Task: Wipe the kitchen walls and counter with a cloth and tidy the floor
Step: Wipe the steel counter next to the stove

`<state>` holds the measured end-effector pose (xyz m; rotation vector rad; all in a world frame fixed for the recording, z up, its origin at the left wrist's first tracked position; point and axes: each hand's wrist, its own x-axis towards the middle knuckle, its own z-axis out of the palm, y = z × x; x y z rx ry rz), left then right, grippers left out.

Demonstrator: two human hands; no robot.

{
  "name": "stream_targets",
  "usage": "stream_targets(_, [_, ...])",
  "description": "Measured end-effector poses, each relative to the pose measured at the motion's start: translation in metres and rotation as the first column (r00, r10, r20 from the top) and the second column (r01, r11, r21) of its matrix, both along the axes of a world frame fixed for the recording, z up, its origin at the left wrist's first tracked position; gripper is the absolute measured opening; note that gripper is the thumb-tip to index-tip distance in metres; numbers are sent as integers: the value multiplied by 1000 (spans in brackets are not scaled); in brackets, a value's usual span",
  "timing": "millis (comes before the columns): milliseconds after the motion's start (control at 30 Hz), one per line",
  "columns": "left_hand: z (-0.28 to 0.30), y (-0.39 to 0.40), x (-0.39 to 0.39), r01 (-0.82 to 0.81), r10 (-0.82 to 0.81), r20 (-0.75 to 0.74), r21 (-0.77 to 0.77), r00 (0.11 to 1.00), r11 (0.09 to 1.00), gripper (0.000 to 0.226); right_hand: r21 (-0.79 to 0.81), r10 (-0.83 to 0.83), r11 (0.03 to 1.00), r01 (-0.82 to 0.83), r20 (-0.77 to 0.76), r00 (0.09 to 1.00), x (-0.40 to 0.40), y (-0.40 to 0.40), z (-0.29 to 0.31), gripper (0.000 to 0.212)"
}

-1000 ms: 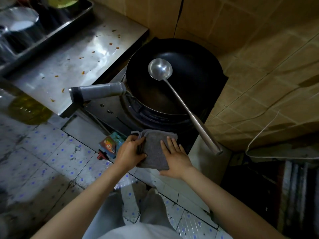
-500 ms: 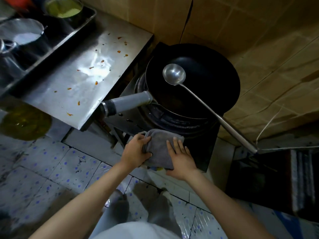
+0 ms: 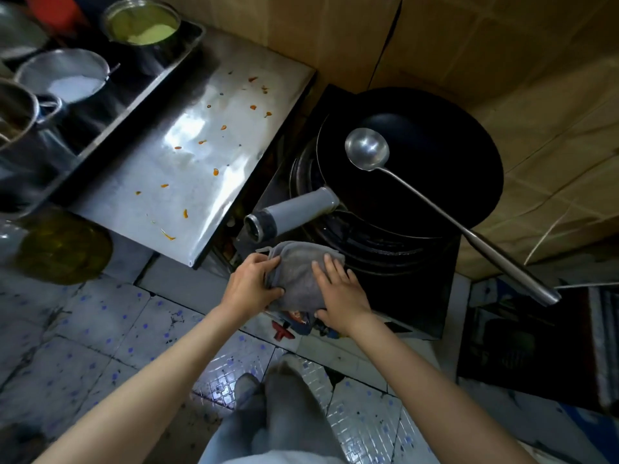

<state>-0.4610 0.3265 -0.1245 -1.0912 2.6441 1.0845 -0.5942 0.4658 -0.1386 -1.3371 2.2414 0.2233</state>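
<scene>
Since a second ago our view has swung right and closer: the wok (image 3: 435, 172) now sits mid-frame and more of the steel bench (image 3: 187, 162) shows; the hands have barely shifted against the cloth.

Cloth (image 3: 298, 272): grey, folded, held at the front edge of the stove (image 3: 418, 296), just below the wok handle (image 3: 291, 212). Its long axis seems to run away from us, toward the wok; the rounded far end points at the handle.

Left hand (image 3: 251, 289): fingers curled round the cloth's left edge, thumb underneath, gripping it. Right hand (image 3: 341, 293): fingers straight and flat on top, pressing, not clenched.

Bench, left of the wok: orange scraps scattered, not yet wiped.

Risks, as we judge them:
- ladle (image 3: 368, 149) rests in the wok with its long handle overhanging right of the stove; a knock from the right forearm could tip it out.
- wok handle juts toward the cloth; a forward wipe may catch it and shift the wok.
- stove surface may be greasy, so the cloth could smear.
</scene>
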Motion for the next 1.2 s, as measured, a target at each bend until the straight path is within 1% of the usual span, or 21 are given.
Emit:
stream_targets(167, [10, -21, -3, -29, 31, 60, -27, 998, 999, 67, -40, 33, 999, -31, 51, 998, -3, -21, -1, 99])
stream_targets(267, [17, -28, -5, -32, 35, 96, -35, 995, 999, 55, -33, 73, 997, -71, 65, 995, -8, -31, -1, 100])
stream_targets(367, [23, -37, -7, -104, 106, 100, -26, 989, 994, 47, -26, 120, 993, -118, 64, 991, -13, -43, 1, 102])
stream_targets(500, [23, -51, -5, -109, 114, 83, -60, 990, 992, 45, -35, 168, 986, -166, 57, 984, -20, -65, -1, 98])
stream_targets(567, [21, -60, -3, -108, 113, 74, -59, 991, 992, 48, -60, 188, 981, -187, 19, 982, -19, -75, -2, 96])
stream_targets(633, [19, -67, -1, -98, 101, 77, -48, 992, 994, 57, -51, 194, 980, -195, -20, 981, -16, -82, -1, 94])
stream_targets(733, [17, -79, -1, -73, 76, 91, -45, 993, 996, 67, -52, 159, 986, -161, -34, 987, -11, -92, -4, 95])
stream_targets(900, [17, -102, -2, 5, 0, 97, -54, 995, 999, 69, -47, 112, 992, -114, -54, 992, 2, -106, -7, 94])
stream_targets(933, [17, -105, -1, 19, -14, 95, -49, 995, 999, 68, -69, 58, 996, -60, -31, 998, 5, -108, -6, 103])
stream_targets(1000, [17, -114, -1, 55, -51, 89, -40, 995, 998, 67, -131, -60, 989, 68, 65, 996, 11, -113, 0, 125])
stream_targets(1033, [17, -118, 0, 78, -75, 84, -37, 994, 996, 67, -133, -66, 988, 78, 92, 994, 13, -117, 1, 128])
stream_targets(1100, [18, -127, 1, 115, -112, 67, -35, 991, 993, 68, -58, -14, 998, 15, 25, 1000, 14, -125, -2, 114])
stream_targets(1133, [18, -131, 1, 125, -123, 59, -29, 991, 992, 67, -36, -18, 999, 18, -1, 1000, 15, -129, -6, 112])
stream_targets(1200, [19, -143, 3, 119, -119, 34, -14, 992, 993, 64, -36, -60, 998, 59, -30, 998, 21, -137, -11, 114])
